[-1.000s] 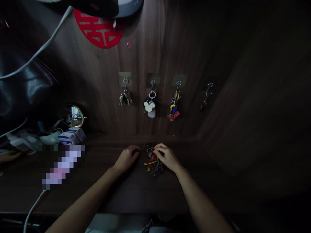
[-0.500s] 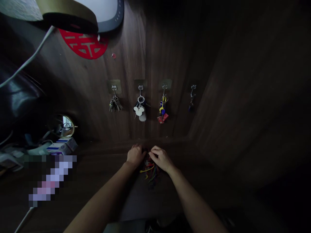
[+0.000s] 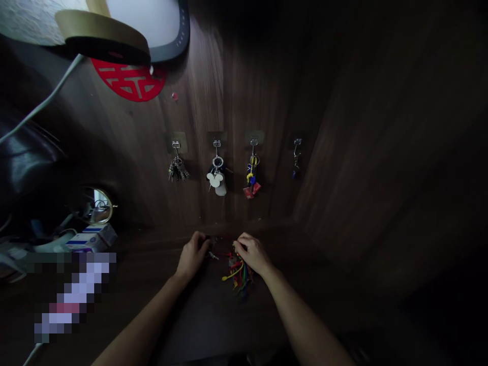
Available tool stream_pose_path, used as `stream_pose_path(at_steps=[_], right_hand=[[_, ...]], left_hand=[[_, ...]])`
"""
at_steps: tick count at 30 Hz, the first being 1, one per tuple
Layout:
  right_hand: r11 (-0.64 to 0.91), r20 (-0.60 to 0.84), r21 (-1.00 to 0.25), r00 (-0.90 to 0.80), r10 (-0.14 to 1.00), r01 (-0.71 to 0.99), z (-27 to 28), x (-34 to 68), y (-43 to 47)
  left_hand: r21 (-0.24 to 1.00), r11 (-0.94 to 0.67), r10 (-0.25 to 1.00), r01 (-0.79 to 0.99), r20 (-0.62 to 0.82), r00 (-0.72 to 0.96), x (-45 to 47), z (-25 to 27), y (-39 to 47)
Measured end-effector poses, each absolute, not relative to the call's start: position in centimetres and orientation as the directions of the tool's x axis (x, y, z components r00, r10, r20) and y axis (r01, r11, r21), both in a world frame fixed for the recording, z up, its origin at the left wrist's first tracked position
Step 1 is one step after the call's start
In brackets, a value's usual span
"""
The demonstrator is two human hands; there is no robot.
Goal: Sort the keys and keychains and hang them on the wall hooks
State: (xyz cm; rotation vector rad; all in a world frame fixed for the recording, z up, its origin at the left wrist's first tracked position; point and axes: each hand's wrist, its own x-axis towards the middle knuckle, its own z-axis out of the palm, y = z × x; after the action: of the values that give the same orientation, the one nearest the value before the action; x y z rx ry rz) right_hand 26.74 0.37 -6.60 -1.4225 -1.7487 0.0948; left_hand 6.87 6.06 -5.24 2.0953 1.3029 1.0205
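Just above the dark wooden surface, my left hand (image 3: 191,255) is closed, its thumb and fingers at a small bunch of keys (image 3: 213,255). My right hand (image 3: 251,251) pinches the top of a bundle of coloured cords (image 3: 239,274), in red, yellow, green and blue, which hangs down below it. A thin red strand runs across the gap between the hands, and the low light blurs what it joins. The fingertips of both hands are partly hidden.
Several wall hooks hold key bunches (image 3: 177,169), keys with a white mouse-head tag (image 3: 215,179), a yellow-and-blue keychain (image 3: 251,178) and a small pendant (image 3: 295,168). To the left stand a round mirror (image 3: 102,207) and a box (image 3: 91,238). A red paper cutting (image 3: 133,86) is above.
My left hand has moved left, away from my right hand, with the keys beside it. The coloured cords remain at my right hand. The view has tilted slightly.
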Motion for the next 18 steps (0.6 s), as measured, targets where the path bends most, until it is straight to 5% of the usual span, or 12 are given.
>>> stream_pose_path(at_steps=[4, 9, 14, 18], right_hand=[[0.341, 0.557, -0.555, 0.034, 0.829, 0.759, -6.7, 26.7, 0.5], [0.306, 0.584, -0.664, 0.219, 0.781, 0.682, -5.7, 27.6, 1.5], [0.337, 0.594, -0.775, 0.432, 0.679, 0.535, -1.9, 29.2, 3.2], [0.403, 0.664, -0.745, 0.531, 0.527, 0.532, 2.8, 30.6, 4.7]], left_hand=[[0.907, -0.341, 0.938, 0.248, 0.347, 0.021, 4.3, -5.5, 6.2], [0.975, -0.211, 0.964, 0.071, 0.220, -0.150, 2.0, -5.6, 6.2], [0.989, -0.147, 0.985, 0.032, 0.149, -0.090, 1.9, -5.2, 6.3], [0.990, -0.127, 0.991, 0.054, 0.129, -0.039, 2.1, -5.2, 6.3]])
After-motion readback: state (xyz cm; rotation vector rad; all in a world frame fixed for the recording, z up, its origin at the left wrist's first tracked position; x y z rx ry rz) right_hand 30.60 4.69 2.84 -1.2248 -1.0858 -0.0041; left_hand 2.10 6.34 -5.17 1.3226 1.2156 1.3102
